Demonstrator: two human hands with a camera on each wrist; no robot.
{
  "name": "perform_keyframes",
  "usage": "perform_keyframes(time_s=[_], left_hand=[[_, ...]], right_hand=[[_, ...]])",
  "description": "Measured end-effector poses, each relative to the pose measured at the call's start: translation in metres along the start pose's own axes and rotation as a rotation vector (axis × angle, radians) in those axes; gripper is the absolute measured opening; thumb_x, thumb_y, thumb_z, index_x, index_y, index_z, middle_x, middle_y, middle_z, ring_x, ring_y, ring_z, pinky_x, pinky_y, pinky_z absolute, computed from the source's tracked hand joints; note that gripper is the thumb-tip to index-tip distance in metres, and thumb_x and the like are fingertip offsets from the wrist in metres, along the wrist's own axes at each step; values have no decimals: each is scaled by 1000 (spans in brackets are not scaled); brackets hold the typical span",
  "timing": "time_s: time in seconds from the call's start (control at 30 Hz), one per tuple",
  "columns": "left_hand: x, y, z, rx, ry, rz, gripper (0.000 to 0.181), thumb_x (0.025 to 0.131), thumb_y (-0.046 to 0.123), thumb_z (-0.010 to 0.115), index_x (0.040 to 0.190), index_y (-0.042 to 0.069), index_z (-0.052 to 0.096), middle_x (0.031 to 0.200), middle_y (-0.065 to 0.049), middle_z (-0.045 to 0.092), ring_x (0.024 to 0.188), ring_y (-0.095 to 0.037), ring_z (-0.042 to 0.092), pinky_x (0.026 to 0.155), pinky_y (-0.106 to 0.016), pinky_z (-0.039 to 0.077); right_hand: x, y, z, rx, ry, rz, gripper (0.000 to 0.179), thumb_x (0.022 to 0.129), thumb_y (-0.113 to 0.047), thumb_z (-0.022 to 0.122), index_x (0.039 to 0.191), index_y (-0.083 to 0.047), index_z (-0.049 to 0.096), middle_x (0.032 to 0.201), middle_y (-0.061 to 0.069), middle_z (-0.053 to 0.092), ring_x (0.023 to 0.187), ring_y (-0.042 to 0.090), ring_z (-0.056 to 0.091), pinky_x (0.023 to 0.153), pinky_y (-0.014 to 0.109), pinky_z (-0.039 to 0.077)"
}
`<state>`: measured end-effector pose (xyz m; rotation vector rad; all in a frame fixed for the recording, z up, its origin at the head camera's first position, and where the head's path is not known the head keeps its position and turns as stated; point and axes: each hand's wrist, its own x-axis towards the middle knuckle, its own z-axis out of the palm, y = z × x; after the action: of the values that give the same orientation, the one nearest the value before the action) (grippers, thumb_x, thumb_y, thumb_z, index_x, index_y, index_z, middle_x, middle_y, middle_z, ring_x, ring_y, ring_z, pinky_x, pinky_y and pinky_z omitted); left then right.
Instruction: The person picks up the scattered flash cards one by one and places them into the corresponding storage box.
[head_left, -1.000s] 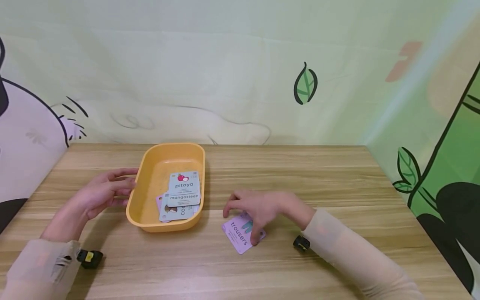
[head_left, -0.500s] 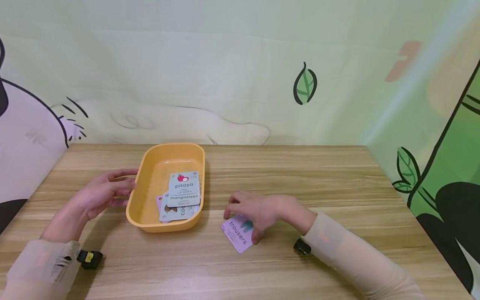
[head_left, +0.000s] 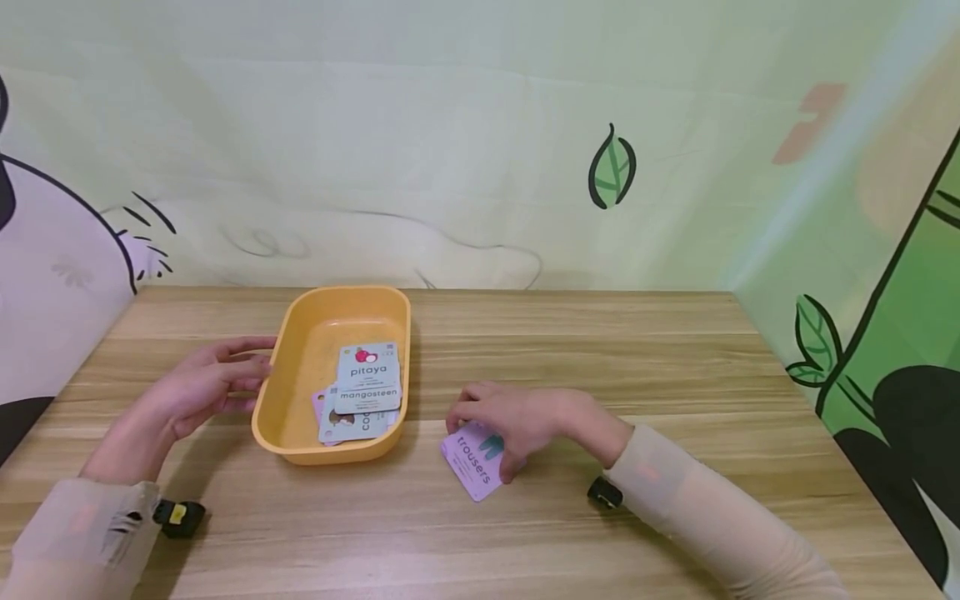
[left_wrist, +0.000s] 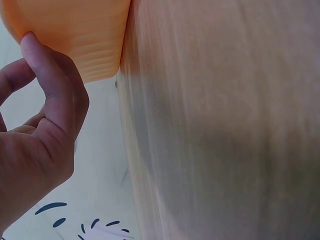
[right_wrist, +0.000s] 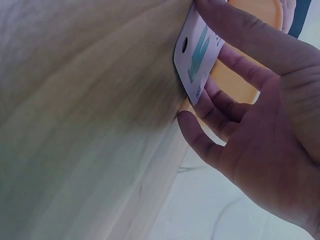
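My right hand [head_left: 517, 421] pinches a purple flashcard [head_left: 474, 467] printed "trousers" between thumb and fingertips, beside the tray. In the right wrist view the flashcard [right_wrist: 197, 55] is tilted against the tabletop, thumb on one edge and fingers on the opposite one. Part of its picture is hidden by the hand in the head view. My left hand [head_left: 217, 387] rests its extended fingertips against the left outer wall of a yellow plastic tray [head_left: 300, 367]; in the left wrist view a fingertip touches the tray wall [left_wrist: 85, 35].
Inside the tray, several flashcards lie overlapped toward its right side, with a "pitaya" card [head_left: 367, 371] uppermost. The wooden table [head_left: 600, 350] meets a printed cloth backdrop [head_left: 465, 150] at its far edge. Small black devices [head_left: 178, 517] sit at both wrists.
The trousers card has shifted slightly away from me, and my right thumb has slid in along its near edge. My left hand and the tray stay put.
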<state>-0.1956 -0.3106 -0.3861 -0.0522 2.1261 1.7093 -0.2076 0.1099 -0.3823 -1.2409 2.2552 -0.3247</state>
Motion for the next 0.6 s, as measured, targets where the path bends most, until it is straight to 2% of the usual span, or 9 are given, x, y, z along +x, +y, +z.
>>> perform_keyframes(time_s=[0.33, 0.6], left_hand=[[1, -1, -1, -6, 4, -8, 71, 106, 17, 57, 160, -5, 17, 111, -1, 68, 92, -16, 68, 81, -35, 60], [0, 0, 0, -14, 2, 3, 70, 106, 16, 57, 159, -6, 17, 111, 0, 68, 92, -16, 68, 80, -35, 61]], right_hand=[[5, 9, -2, 103, 31, -37, 60, 78, -1, 86, 127, -24, 59, 124, -6, 51, 111, 11, 50, 96, 26, 46], [7, 13, -6, 195, 60, -71, 55, 83, 8, 76, 129, -17, 59, 123, -3, 55, 111, 13, 54, 96, 27, 48]])
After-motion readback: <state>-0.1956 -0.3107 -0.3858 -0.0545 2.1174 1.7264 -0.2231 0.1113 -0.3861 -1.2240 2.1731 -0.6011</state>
